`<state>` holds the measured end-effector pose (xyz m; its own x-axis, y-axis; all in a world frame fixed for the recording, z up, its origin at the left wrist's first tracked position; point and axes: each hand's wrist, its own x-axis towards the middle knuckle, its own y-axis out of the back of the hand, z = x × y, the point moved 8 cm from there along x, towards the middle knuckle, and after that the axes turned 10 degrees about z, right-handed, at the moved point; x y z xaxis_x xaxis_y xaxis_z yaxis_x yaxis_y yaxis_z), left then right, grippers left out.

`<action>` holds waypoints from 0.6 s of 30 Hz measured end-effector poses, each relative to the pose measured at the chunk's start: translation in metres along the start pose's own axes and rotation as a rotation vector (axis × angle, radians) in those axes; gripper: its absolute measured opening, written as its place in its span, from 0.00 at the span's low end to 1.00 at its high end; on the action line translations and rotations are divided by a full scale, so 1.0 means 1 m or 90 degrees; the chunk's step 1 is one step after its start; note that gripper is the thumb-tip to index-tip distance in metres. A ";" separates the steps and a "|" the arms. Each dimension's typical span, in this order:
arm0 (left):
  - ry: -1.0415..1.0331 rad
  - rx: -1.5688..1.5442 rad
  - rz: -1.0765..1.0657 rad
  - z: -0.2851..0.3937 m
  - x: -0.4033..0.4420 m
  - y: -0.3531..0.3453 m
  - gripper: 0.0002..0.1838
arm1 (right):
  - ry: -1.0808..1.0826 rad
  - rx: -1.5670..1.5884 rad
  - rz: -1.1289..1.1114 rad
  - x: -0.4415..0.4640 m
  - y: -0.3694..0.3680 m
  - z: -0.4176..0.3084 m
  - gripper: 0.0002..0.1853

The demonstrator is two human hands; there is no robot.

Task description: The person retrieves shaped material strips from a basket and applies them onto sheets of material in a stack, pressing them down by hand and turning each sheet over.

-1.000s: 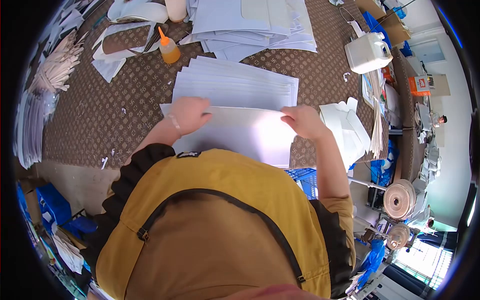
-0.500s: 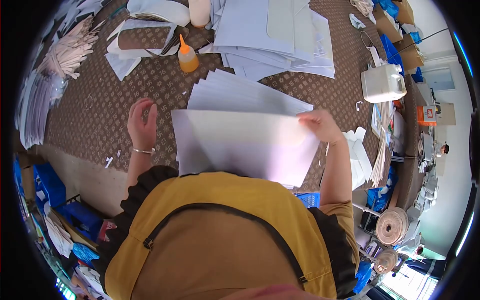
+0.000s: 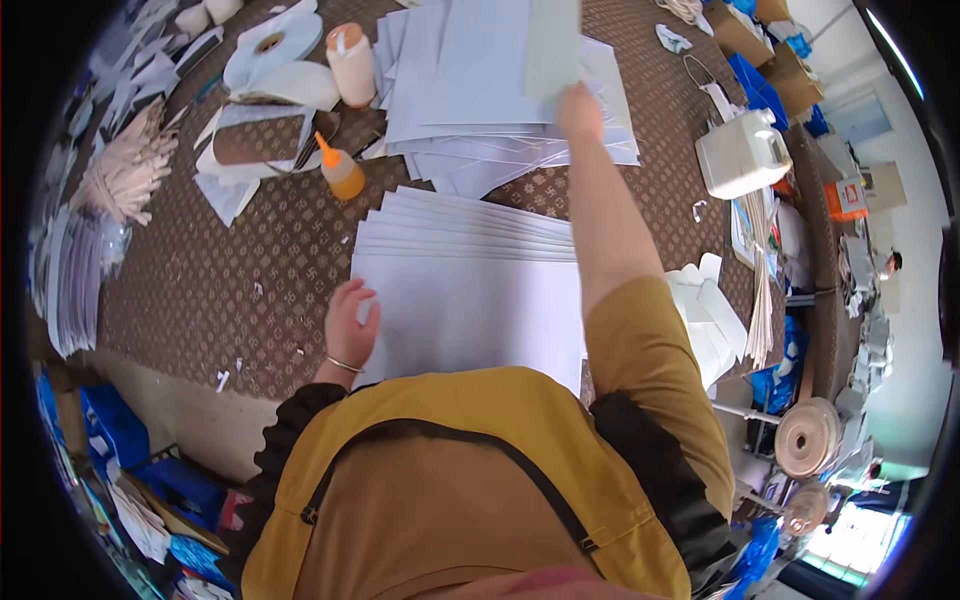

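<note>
In front of me a fanned stack of white paper sheets [image 3: 470, 310] lies on the patterned table cover, its far edges stepped. At its left edge is my left hand [image 3: 352, 325], thumb and fingers apart and holding nothing. My right arm reaches over the table to a larger pile of white sheets [image 3: 460, 70]. My right hand [image 3: 580, 112] is at the near right part of that pile, beside a pale greenish strip [image 3: 553, 50] on top. Motion blurs its fingers, so a grip on a sheet cannot be made out.
A glue bottle with an orange nozzle [image 3: 341, 172] and a larger capped bottle [image 3: 350, 65] stand left of the pile. A white jug [image 3: 742, 155] and white cut pieces [image 3: 705, 315] lie right. Bundled strips [image 3: 125, 170] are at far left; paper scraps dot the cover.
My right hand has left the near stack's top sheet and reached forward to the far pile. That sheet now lies flat, nearer me. My left hand has come in to the stack's left edge.
</note>
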<state>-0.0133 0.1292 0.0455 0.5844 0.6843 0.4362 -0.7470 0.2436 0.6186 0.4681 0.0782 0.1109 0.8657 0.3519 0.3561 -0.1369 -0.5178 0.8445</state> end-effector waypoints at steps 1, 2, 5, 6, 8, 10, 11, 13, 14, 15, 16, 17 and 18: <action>-0.012 0.001 -0.005 0.003 -0.005 -0.012 0.12 | 0.091 -0.129 -0.067 -0.007 -0.019 -0.013 0.24; -0.041 0.013 -0.056 0.008 -0.012 -0.030 0.16 | 0.082 -0.124 -0.062 -0.016 -0.018 -0.022 0.24; -0.104 0.094 -0.125 0.028 -0.030 -0.053 0.21 | -0.076 0.021 0.058 -0.048 0.016 -0.020 0.25; -0.131 0.158 -0.145 0.034 -0.036 -0.059 0.23 | -0.042 0.075 0.094 -0.055 0.018 -0.018 0.25; -0.169 0.216 -0.178 0.039 -0.041 -0.066 0.24 | 0.016 0.170 0.169 -0.079 0.027 0.001 0.24; -0.165 0.196 -0.190 0.032 -0.040 -0.066 0.25 | 0.028 0.164 0.188 -0.114 0.039 0.039 0.25; -0.166 0.183 -0.201 0.029 -0.040 -0.067 0.26 | 0.052 0.161 0.201 -0.135 0.046 0.060 0.26; -0.182 0.160 -0.214 0.021 -0.039 -0.068 0.25 | -0.008 0.070 0.227 -0.181 0.065 0.127 0.28; -0.176 0.148 -0.207 0.019 -0.036 -0.071 0.25 | -0.044 -0.006 0.239 -0.206 0.079 0.163 0.29; -0.198 0.132 -0.235 0.025 -0.035 -0.078 0.25 | -0.076 -0.028 0.245 -0.232 0.096 0.198 0.29; -0.204 0.124 -0.238 0.032 -0.030 -0.080 0.24 | -0.143 -0.137 0.211 -0.256 0.111 0.237 0.30; -0.206 0.120 -0.234 0.041 -0.024 -0.081 0.23 | -0.205 -0.239 0.173 -0.275 0.126 0.270 0.32; -0.204 0.120 -0.225 0.049 -0.019 -0.084 0.23 | -0.219 -0.245 0.175 -0.286 0.143 0.294 0.32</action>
<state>0.0539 0.0622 0.0174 0.8809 0.3296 0.3398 -0.4336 0.2738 0.8585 0.3425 -0.3258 0.0125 0.8715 -0.0626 0.4864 -0.4878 -0.2114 0.8470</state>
